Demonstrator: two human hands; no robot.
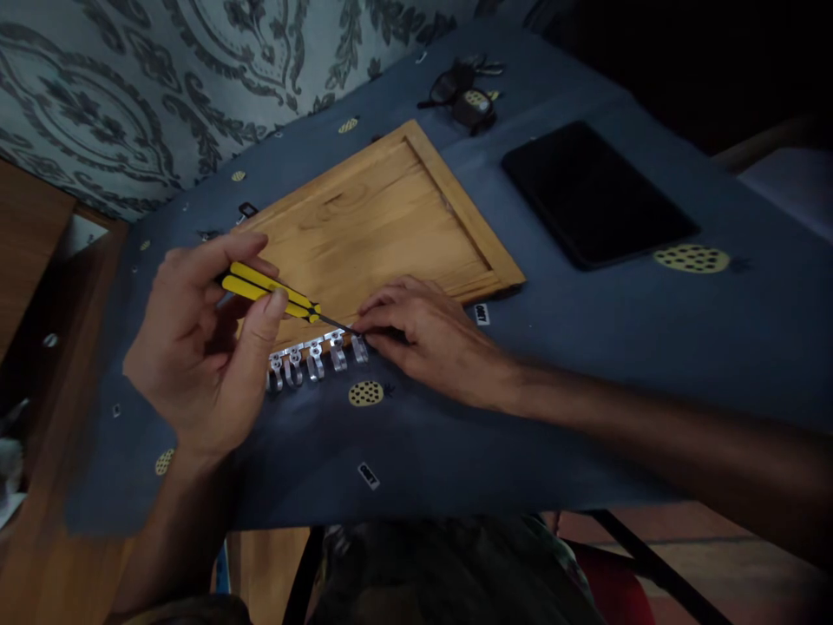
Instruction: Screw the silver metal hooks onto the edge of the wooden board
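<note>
A framed wooden board (364, 217) lies tilted on the blue tablecloth, with several metal hooks (316, 358) along its near edge. My left hand (208, 338) holds a yellow and black screwdriver (270, 291) between thumb and fingers. The screwdriver's dark shaft points right and down, its tip meeting the fingertips of my right hand (433, 338) by the rightmost hook. The right fingers are pinched together at the board's near edge; whatever is between them is too small to make out.
A black tablet (595, 195) lies right of the board. Sunglasses (449, 87), keys (485, 67) and a small dark object (474, 110) sit beyond it. A patterned wall (156, 87) borders the table's far left side. The cloth (455, 460) bears pineapple prints.
</note>
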